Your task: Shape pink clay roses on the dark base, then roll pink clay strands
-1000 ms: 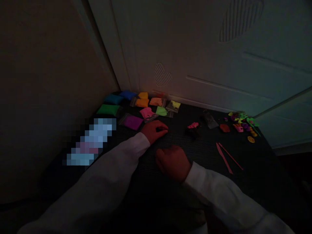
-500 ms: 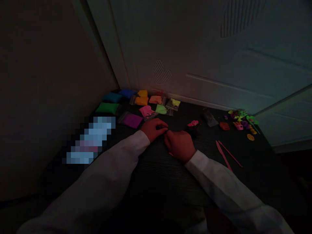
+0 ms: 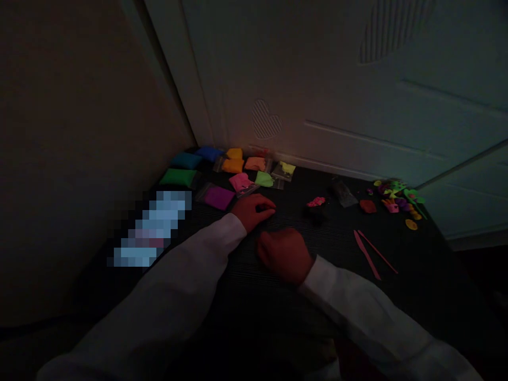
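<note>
Here, the left hand lies half-curled beside the purple clay packet; the right hand is fisted; contents indeterminable; a pink modelling knife lies rightward.

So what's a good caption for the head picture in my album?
Left hand near a purple packet, right hand nearer the pink tools.

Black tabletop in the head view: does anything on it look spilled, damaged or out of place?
Nothing on the black, finely lined tabletop looks plainly spilled or damaged, though dim light hides detail. The bright, blocky pixelated patch at the picture's left looks odd: its squares mask what's there.
</note>
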### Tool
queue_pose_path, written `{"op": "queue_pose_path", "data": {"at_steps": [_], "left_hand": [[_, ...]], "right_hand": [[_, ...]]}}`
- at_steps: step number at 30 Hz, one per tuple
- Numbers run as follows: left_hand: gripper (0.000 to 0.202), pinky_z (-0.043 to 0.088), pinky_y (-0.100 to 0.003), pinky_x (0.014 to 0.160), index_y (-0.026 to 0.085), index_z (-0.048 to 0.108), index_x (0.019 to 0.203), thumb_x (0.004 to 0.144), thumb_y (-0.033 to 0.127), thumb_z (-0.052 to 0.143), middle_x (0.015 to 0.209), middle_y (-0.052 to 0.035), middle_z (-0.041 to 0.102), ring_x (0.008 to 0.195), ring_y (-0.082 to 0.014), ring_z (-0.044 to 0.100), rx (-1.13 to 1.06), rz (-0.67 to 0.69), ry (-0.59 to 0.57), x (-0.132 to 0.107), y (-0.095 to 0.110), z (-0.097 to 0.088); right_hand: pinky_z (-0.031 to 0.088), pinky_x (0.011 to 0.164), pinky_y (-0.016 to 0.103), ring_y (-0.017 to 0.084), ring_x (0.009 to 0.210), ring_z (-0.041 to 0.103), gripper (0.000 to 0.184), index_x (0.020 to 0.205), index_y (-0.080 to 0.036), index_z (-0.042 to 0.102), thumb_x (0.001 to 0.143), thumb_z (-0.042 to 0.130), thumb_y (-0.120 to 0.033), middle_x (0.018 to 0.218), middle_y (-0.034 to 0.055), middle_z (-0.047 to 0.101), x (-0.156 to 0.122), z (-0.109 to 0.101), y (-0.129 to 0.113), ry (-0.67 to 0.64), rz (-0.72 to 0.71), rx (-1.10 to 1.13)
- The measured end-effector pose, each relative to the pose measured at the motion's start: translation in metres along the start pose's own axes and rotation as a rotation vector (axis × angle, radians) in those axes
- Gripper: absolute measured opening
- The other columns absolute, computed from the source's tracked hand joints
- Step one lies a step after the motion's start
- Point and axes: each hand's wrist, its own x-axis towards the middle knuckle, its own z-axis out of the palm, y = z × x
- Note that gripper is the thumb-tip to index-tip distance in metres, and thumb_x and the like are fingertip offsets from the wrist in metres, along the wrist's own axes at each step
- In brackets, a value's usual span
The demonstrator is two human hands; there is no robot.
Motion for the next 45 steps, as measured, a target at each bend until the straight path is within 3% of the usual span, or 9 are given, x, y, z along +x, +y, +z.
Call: {"op": "queue_pose_path", "data": {"at_steps": [7,12,17,22,27,32,37,42,45], "left_hand": [[0.019,0.041,-0.026,0.066,0.017,0.064,0.081,0.068,0.029,0.055,0.076,-0.0015,0.058,0.072,-0.0129,0.053,-0.002,0.002,0.006,0.0,0.0,0.0],[0.021,0.041,-0.025,0.065,0.017,0.063,0.082,0.069,0.031,0.054,0.076,-0.0016,0.058,0.071,-0.0124,0.053,0.0,0.0,-0.002,0.0,0.0,0.0],[0.019,0.041,-0.025,0.066,0.016,0.063,0.082,0.068,0.027,0.055,0.076,-0.0018,0.058,0.071,-0.0119,0.053,-0.004,-0.006,0.006,0.0,0.001,0.0],[0.023,0.042,-0.024,0.064,0.017,0.063,0.083,0.069,0.032,0.054,0.076,-0.0011,0.06,0.068,-0.0111,0.053,-0.058,-0.053,0.061,0.001,0.001,-0.001],[0.023,0.043,-0.025,0.064,0.016,0.063,0.082,0.067,0.032,0.056,0.076,-0.0013,0.061,0.068,-0.0118,0.054,-0.129,-0.093,0.091,0.003,0.0,-0.001],[0.024,0.043,-0.026,0.066,0.016,0.063,0.082,0.066,0.033,0.057,0.077,-0.0016,0.062,0.07,-0.0129,0.055,-0.186,-0.126,0.069,0.003,0.002,-0.002],[0.025,0.043,-0.029,0.073,0.017,0.063,0.082,0.066,0.035,0.057,0.081,-0.0013,0.064,0.076,-0.0141,0.056,-0.311,-0.173,0.113,0.005,0.001,-0.006],[0.028,0.044,-0.028,0.072,0.016,0.063,0.081,0.063,0.037,0.06,0.08,-0.0017,0.063,0.075,-0.014,0.056,-0.458,-0.232,0.139,0.008,-0.004,-0.01],[0.03,0.044,-0.028,0.068,0.015,0.062,0.081,0.061,0.037,0.061,0.078,-0.0018,0.063,0.07,-0.0125,0.055,-0.524,-0.263,0.17,0.009,-0.005,-0.012]], "right_hand": [[0.027,0.057,0.028,0.016,0.062,0.055,0.031,0.082,-0.014,0.053,0.085,0.025,-0.027,0.073,0.0089,0.062,0.008,-0.003,0.009,0.004,0.168,-0.058],[0.028,0.058,0.028,0.015,0.061,0.055,0.025,0.075,-0.019,0.054,0.082,0.032,-0.029,0.066,0.0023,0.062,0.005,-0.001,-0.001,-0.069,-0.114,0.026],[0.027,0.056,0.028,0.017,0.063,0.056,0.028,0.083,-0.015,0.053,0.084,0.028,-0.027,0.074,0.008,0.063,0.011,-0.003,0.008,-0.005,0.163,-0.069],[0.026,0.055,0.028,0.014,0.058,0.055,0.024,0.072,-0.02,0.051,0.082,0.031,-0.029,0.063,0.0003,0.061,0.006,-0.003,-0.001,-0.068,-0.131,0.032],[0.026,0.055,0.028,0.017,0.062,0.055,0.027,0.079,-0.017,0.052,0.084,0.028,-0.029,0.073,0.0059,0.063,0.01,-0.003,0.006,-0.003,0.196,-0.09],[0.029,0.059,0.028,0.015,0.06,0.055,0.024,0.073,-0.019,0.051,0.083,0.031,-0.029,0.066,0.0017,0.062,0.009,-0.003,-0.001,-0.079,-0.094,0.044],[0.029,0.059,0.027,0.017,0.064,0.056,0.029,0.079,-0.016,0.053,0.085,0.027,-0.029,0.074,0.0077,0.063,0.013,-0.005,0.002,-0.032,0.173,-0.058],[0.029,0.059,0.028,0.015,0.061,0.055,0.026,0.074,-0.019,0.052,0.083,0.03,-0.03,0.067,0.002,0.061,0.008,-0.002,-0.007,-0.072,-0.138,0.082],[0.029,0.059,0.027,0.015,0.063,0.056,0.03,0.078,-0.017,0.053,0.085,0.028,-0.031,0.072,0.0053,0.062,0.013,-0.002,0.001,-0.029,0.113,-0.01]]}}
